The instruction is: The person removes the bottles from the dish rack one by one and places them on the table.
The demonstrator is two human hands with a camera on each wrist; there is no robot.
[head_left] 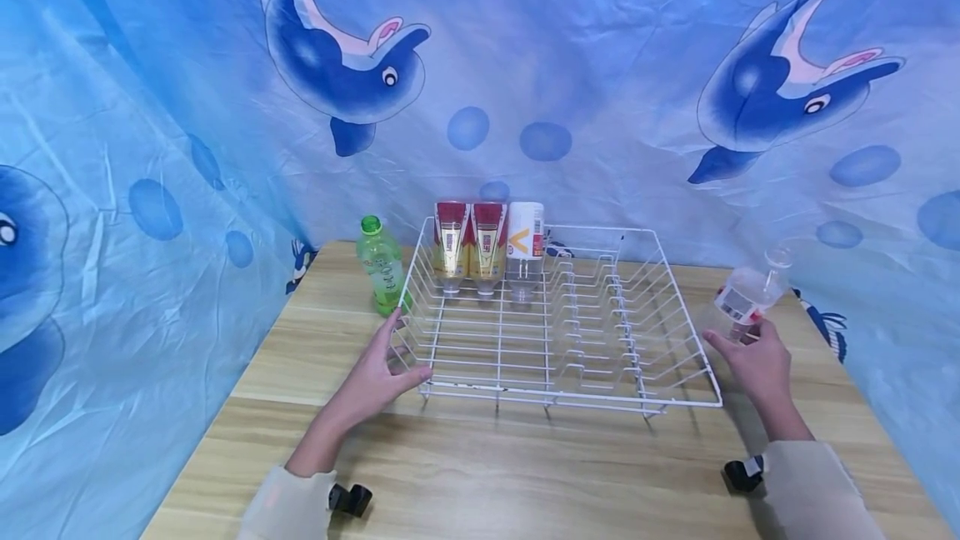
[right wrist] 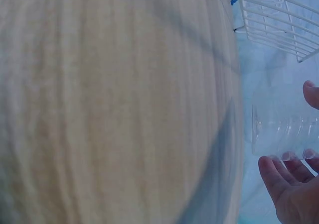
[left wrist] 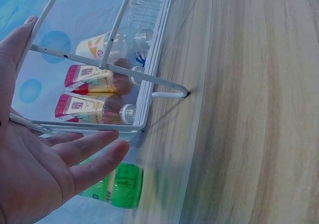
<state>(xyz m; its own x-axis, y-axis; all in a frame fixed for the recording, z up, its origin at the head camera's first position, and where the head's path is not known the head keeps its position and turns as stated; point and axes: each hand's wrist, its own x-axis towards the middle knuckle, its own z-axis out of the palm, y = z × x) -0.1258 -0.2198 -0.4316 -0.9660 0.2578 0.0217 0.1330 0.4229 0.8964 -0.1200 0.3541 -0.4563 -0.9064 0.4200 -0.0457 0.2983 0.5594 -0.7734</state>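
Note:
A white wire dish rack (head_left: 525, 394) stands on the table. At its front left corner is my left hand (head_left: 382, 373), the thumb by the front rim and the straight fingers along the left side. My right hand (head_left: 761, 365) grips a clear plastic bottle (head_left: 738, 302) with a white label, right of the rack. The right wrist view shows thumb and fingers on either side of the clear bottle (right wrist: 281, 132); whether its base touches the table, I cannot tell. Upside down in the rack's left part stand two red-and-gold-labelled bottles (head_left: 452, 244) and a white-labelled bottle (head_left: 527, 232).
A green bottle (head_left: 381, 265) stands upright just left of the rack, beyond my left hand. Rows of wire dividers (head_left: 622, 315) fill the rack's right part. The wooden table (head_left: 480, 473) ends at a blue dolphin-printed curtain (head_left: 600, 65) behind and at both sides.

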